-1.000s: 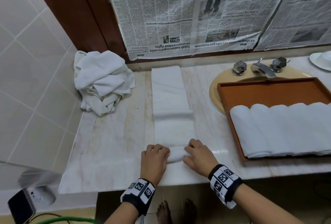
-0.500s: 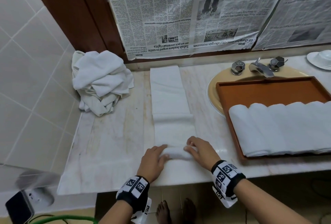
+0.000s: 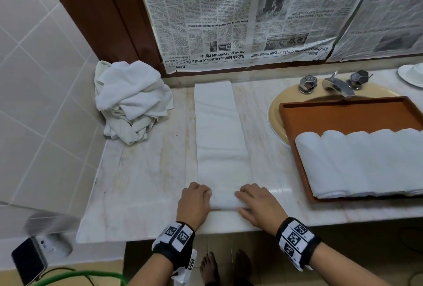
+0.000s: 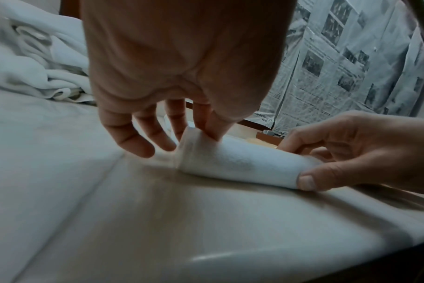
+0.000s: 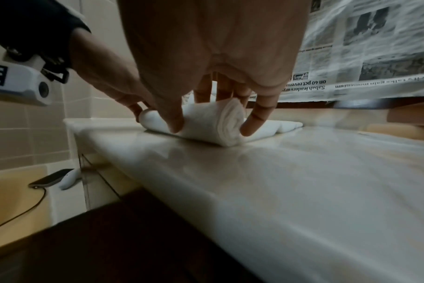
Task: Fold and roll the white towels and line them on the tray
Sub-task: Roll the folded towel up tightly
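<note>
A long folded white towel [image 3: 219, 130] lies on the marble counter [image 3: 146, 182], running from the back wall toward me. Its near end is wound into a small roll [image 3: 225, 201] [image 4: 240, 162] [image 5: 206, 122]. My left hand [image 3: 196, 196] [image 4: 189, 132] grips the roll's left end, thumb and fingers curled around it. My right hand [image 3: 251, 201] [image 5: 206, 118] grips the right end, thumb in front and fingers behind. The brown tray [image 3: 343, 114] sits over the sink at the right, with several rolled white towels [image 3: 357, 162] lined along its near side.
A heap of unfolded white towels [image 3: 130, 100] lies in the back left corner against the tiled wall. Faucet and taps [image 3: 334, 83] stand behind the tray. Newspaper [image 3: 240, 18] covers the wall behind. A phone on a cable [image 3: 27, 263] rests on a low ledge at the left.
Both hands kept turning the towel's near end away from me; the roll is a little thicker. The camera view shifted slightly.
</note>
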The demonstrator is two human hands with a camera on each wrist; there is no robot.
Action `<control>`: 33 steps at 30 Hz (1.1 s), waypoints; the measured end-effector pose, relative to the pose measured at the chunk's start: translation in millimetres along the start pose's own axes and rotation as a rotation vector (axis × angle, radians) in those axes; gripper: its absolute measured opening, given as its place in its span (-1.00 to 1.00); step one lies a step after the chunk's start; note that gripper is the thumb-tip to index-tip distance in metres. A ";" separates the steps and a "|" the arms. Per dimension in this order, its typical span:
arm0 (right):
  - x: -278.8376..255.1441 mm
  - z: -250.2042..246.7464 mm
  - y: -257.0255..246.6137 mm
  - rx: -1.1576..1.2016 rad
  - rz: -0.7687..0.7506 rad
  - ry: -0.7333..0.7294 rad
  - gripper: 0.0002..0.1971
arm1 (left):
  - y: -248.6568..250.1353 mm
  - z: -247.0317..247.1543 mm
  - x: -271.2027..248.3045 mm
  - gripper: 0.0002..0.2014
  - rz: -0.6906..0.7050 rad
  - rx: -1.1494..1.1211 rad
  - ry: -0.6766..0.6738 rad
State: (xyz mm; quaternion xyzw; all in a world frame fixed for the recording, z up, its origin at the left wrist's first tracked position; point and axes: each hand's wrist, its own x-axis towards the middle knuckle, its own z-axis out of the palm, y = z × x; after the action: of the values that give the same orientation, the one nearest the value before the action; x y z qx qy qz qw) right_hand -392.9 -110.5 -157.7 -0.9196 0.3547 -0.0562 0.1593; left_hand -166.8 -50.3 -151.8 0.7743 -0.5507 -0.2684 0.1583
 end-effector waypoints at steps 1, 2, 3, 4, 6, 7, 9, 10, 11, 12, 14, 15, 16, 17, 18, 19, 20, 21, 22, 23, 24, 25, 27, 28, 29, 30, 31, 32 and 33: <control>0.0 1.9 -0.5 -0.001 -0.008 0.007 -0.63 | -0.6 1.0 -1.4 -0.74 0.010 0.043 0.007; 0.8 2.6 -0.4 0.009 -0.005 0.010 -0.64 | -0.2 2.1 -3.0 -0.74 0.022 0.077 0.005; 3.2 0.3 -1.5 0.028 0.014 -0.008 -0.65 | 0.2 2.9 -4.8 -0.73 0.040 0.103 -0.004; 6.3 -1.8 -2.3 0.040 0.033 -0.027 -0.65 | 0.8 3.2 -6.6 -0.72 0.059 0.119 -0.017; 12.6 -6.5 -4.3 0.102 0.088 -0.095 -0.63 | 2.5 2.1 -10.3 -0.69 0.088 0.128 -0.036; 14.6 -8.8 -5.1 0.145 0.127 -0.129 -0.63 | 3.2 1.4 -12.3 -0.68 0.100 0.138 -0.039; 18.9 -11.5 -5.0 0.232 0.196 -0.146 -0.67 | 2.9 -0.3 -15.7 -0.62 0.108 0.185 -0.048; 20.7 -10.7 -3.9 0.267 0.225 -0.152 -0.68 | 2.1 -0.9 -17.3 -0.55 0.109 0.211 -0.059; 22.4 -10.5 -3.3 0.285 0.252 -0.167 -0.68 | 1.4 -1.5 -19.0 -0.45 0.115 0.241 -0.068; 24.1 -9.6 -2.4 0.291 0.272 -0.185 -0.68 | 0.2 -1.4 -20.8 -0.36 0.128 0.277 -0.070; 26.5 -10.2 -0.6 0.310 0.296 -0.209 -0.69 | -1.8 -1.1 -22.6 -0.24 0.142 0.356 -0.068; 26.9 -11.8 0.6 0.349 0.306 -0.206 -0.70 | -2.5 -0.9 -21.8 -0.19 0.141 0.373 -0.070; 26.7 -13.9 2.3 0.409 0.321 -0.191 -0.71 | -2.3 -1.3 -20.2 -0.16 0.139 0.363 -0.073; 26.4 -16.4 4.3 0.482 0.342 -0.175 -0.73 | -2.4 -1.8 -18.1 -0.14 0.136 0.333 -0.075; 26.0 -18.8 6.3 0.546 0.360 -0.160 -0.74 | -2.0 -2.6 -15.5 -0.14 0.131 0.299 -0.078; 25.9 -20.9 7.8 0.578 0.369 -0.148 -0.75 | -1.8 -2.7 -12.7 -0.16 0.126 0.271 -0.088; 25.9 -21.8 9.1 0.585 0.372 -0.134 -0.76 | -0.6 -3.7 -10.5 -0.21 0.120 0.251 -0.100; 26.2 -21.9 9.4 0.570 0.374 -0.117 -0.74 | -0.5 -4.3 -7.9 -0.28 0.109 0.229 -0.115; 26.6 -20.2 8.8 0.532 0.378 -0.102 -0.73 | -0.8 -4.7 -4.6 -0.37 0.091 0.189 -0.122; 26.9 -17.8 7.8 0.477 0.379 -0.093 -0.72 | -1.2 -4.9 -0.7 -0.45 0.068 0.126 -0.124; 27.1 -15.9 5.8 0.405 0.376 -0.086 -0.73 | -2.6 -4.8 3.1 -0.49 0.049 0.056 -0.119; 27.7 -13.5 3.6 0.310 0.363 -0.075 -0.74 | -3.8 -4.7 6.3 -0.54 0.037 -0.008 -0.103; 30.0 -10.5 -0.7 0.083 0.298 0.008 -0.73 | -5.3 -2.7 11.9 -0.65 0.033 -0.079 -0.075; 30.9 -9.6 -3.0 -0.011 0.248 0.067 -0.70 | -4.0 -2.1 13.1 -0.69 0.044 -0.085 -0.062; 30.9 -8.7 -5.0 -0.065 0.200 0.116 -0.67 | -3.1 -1.2 14.1 -0.70 0.052 -0.082 -0.055; 29.8 -7.7 -6.0 -0.088 0.153 0.142 -0.66 | -1.8 -1.3 14.2 -0.69 0.050 -0.081 -0.046; 28.5 -6.2 -6.1 -0.103 0.109 0.136 -0.64 | -1.0 -1.3 13.8 -0.67 0.035 -0.085 -0.040; 26.9 -4.0 -5.8 -0.120 0.076 0.112 -0.60 | -0.7 -1.7 13.2 -0.67 0.019 -0.073 -0.029; 24.8 -1.4 -4.8 -0.126 0.058 0.078 -0.56 | -0.4 -2.3 12.5 -0.67 0.008 -0.028 -0.007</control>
State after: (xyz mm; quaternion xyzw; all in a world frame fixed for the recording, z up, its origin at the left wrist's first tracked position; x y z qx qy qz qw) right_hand -371.7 -124.2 -155.0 -0.9143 0.3898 -0.0650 0.0887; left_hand -162.0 -62.0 -153.2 0.7688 -0.5506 -0.2781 0.1685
